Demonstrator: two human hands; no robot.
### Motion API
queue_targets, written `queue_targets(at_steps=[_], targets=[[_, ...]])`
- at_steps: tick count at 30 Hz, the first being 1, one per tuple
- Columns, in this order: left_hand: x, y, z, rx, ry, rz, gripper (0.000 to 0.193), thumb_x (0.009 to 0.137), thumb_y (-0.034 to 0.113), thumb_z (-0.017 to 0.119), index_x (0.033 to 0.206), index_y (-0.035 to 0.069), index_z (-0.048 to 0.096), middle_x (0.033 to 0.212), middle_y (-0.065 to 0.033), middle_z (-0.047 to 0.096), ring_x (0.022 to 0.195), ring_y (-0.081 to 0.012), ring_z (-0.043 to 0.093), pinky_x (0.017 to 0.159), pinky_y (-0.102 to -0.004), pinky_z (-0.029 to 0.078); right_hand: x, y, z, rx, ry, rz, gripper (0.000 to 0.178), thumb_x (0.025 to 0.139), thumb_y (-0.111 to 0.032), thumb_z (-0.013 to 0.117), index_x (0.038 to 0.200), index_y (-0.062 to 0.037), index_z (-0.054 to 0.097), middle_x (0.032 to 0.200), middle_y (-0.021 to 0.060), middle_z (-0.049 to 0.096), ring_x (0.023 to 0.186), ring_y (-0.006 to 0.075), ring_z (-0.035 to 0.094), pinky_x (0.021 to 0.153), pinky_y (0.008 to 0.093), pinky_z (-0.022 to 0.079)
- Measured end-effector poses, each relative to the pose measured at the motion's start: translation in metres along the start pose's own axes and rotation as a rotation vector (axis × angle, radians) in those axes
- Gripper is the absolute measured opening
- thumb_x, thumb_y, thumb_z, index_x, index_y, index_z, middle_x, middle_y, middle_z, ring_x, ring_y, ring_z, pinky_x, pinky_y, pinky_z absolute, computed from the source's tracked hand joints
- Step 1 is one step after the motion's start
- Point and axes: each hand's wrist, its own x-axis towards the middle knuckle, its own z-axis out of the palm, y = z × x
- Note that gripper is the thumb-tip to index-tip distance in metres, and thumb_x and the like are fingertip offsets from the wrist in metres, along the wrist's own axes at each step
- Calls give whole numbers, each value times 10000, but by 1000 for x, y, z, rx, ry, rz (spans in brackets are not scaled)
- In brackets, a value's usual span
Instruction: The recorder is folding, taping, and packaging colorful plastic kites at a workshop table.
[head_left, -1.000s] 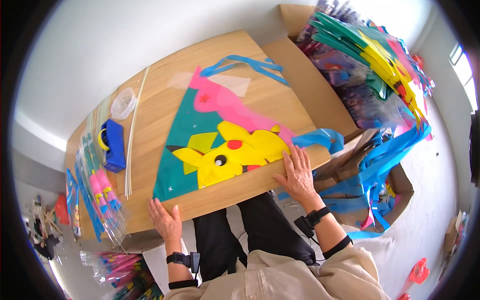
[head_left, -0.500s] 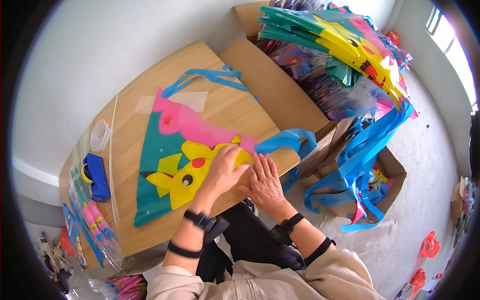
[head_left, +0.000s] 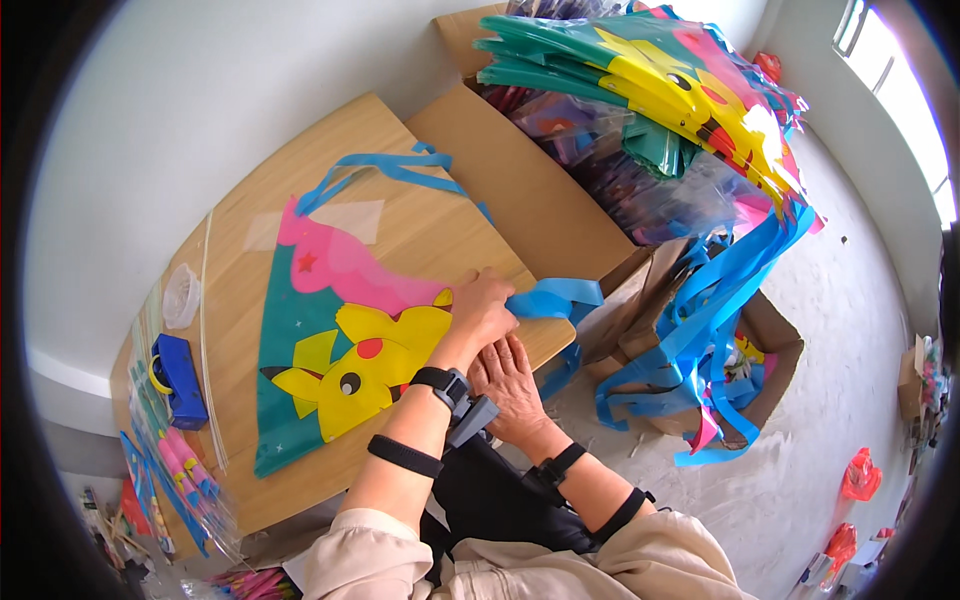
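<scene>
A flat triangular kite (head_left: 285, 400) in green, pink and yellow, printed with a cartoon animal, lies on the wooden table (head_left: 330, 125). Blue ribbon tails (head_left: 400, 165) trail from its far corner, and another blue ribbon (head_left: 565, 298) hangs off the table at its right corner. My left hand (head_left: 482, 312) rests over that right corner with curled, closed fingers, apparently on the kite's edge; the fingertips are hidden. Just nearer to me, my right hand (head_left: 508, 388) lies flat with fingers stretched along the kite's edge, its tips partly covered by the left hand.
On the table's left stand a blue tape dispenser (head_left: 180, 382), a clear plastic dish (head_left: 181, 296), thin white rods (head_left: 208, 340) and bagged pink pieces (head_left: 188, 465). Stacked kites (head_left: 640, 75) top a large cardboard box (head_left: 520, 170) behind. A smaller box (head_left: 775, 375) holds kites and blue ribbons.
My left hand has slid right along the kite to its right corner. My right hand has drawn back toward me, below the left. The whole view has shifted slightly.
</scene>
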Motion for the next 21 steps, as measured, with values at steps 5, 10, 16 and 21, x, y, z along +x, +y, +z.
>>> queue_targets(at_steps=[5, 10, 16, 21], targets=[[-1, 3, -19, -564, -383, 53, 427, 578, 150, 806, 958, 2, 680, 952, -190, 693, 882, -340, 671, 778, -378, 519, -1, -1, 2, 18, -41, 21, 695, 782, -287, 604, 1377, 29, 434, 1452, 242, 374, 1407, 402, 281, 1168, 531, 162], [-14, 17, -85, -187, -1024, 126, 409, 559, 222, 838, 885, 21, 692, 851, -179, 699, 809, -326, 683, 711, -389, 525, -6, 2, 16, 61, 72, -13, 632, 851, -340, 612, 1352, 19, 474, 1400, 242, 418, 1327, 433, 365, 1129, 559, 238], [-126, -85, -148, 216, -1017, -32, 422, 560, 323, 877, 827, 47, 702, 758, -141, 676, 753, -315, 672, 644, -404, 510, -4, 8, 13, 82, 172, -47, 656, 861, -320, 565, 1387, 46, 421, 1457, 264, 382, 1398, 423, 304, 1154, 557, 213], [-315, -218, -234, -89, -653, -619, 460, 519, 188, 876, 931, 46, 729, 893, -166, 708, 844, -262, 682, 752, -374, 518, 1, -2, 6, 41, 113, -18, 688, 860, -403, 614, 1338, 68, 464, 1437, 258, 411, 1386, 417, 327, 1163, 527, 191]])
